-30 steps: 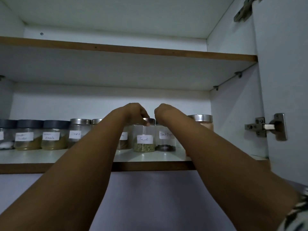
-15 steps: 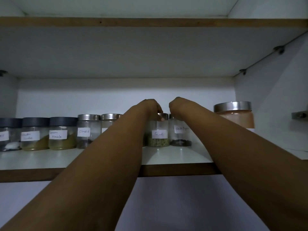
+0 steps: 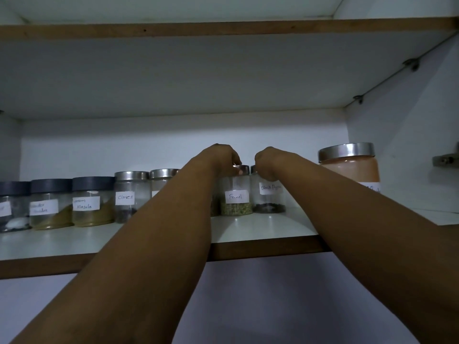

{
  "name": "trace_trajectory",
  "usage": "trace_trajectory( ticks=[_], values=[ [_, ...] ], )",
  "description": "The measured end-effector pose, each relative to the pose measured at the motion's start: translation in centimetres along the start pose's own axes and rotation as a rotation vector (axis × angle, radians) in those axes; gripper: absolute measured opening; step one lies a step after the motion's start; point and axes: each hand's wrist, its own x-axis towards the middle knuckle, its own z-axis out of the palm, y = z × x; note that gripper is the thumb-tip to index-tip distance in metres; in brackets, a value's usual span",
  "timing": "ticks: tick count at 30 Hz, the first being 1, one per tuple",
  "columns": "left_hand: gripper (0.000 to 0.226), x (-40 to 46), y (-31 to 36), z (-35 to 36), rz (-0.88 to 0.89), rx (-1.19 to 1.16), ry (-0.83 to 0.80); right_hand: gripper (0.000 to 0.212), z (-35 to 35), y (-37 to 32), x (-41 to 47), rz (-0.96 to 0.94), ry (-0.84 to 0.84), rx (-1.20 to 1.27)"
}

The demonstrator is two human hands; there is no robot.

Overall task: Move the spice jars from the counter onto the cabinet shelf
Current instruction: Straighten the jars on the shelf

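Observation:
Both my arms reach up to the cabinet shelf (image 3: 260, 229). My left hand (image 3: 218, 157) grips the steel lid of the glass jar labelled Fennel (image 3: 236, 201), which stands on the shelf. My right hand (image 3: 269, 162) grips the lid of the Black Pepper jar (image 3: 269, 199) right beside it. A row of jars runs to the left: Cloves (image 3: 129, 197), Garam Masala (image 3: 92, 202), another powder jar (image 3: 48, 206). One jar (image 3: 161, 180) is partly hidden behind my left forearm.
A bigger steel-lidded jar of pinkish powder (image 3: 349, 165) stands at the right end of the shelf. An upper shelf (image 3: 223, 29) lies overhead. The cabinet side wall and a door hinge (image 3: 444, 160) are at the right.
The view has shifted slightly upward and closer. Both hands stay on the lids of the Fennel and Black Pepper jars; the jars have not visibly moved on the shelf.

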Motion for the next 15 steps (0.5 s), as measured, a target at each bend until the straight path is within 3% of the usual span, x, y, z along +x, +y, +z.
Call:
trace_trajectory(
  ticks=[4,6,8,11,13,15],
  values=[
    [0.046,0.1,0.1,0.0,-0.02,0.053,0.055,0.039,0.4,-0.5,0.5,0.031,-0.06,0.053],
    [0.047,0.0,0.1,-0.2,-0.037,0.077,0.12,0.06,0.5,-0.7,0.7,0.108,-0.023,0.204],
    [0.04,-0.4,0.4,-0.4,-0.049,0.109,0.227,0.074,-0.7,-0.8,0.0,0.153,0.199,0.354],
    [0.025,-1.9,2.5,-1.5,-0.069,0.11,0.326,0.057,-3.2,-1.0,-2.3,0.139,0.571,0.382],
    [0.017,-3.7,4.4,-2.5,-0.062,0.091,0.341,0.044,-4.0,-1.2,-3.8,0.107,0.693,0.377],
    [0.014,-5.4,6.0,-2.8,0.01,0.065,0.379,0.039,-4.1,-0.7,-5.6,0.08,0.684,0.416]
  ],
)
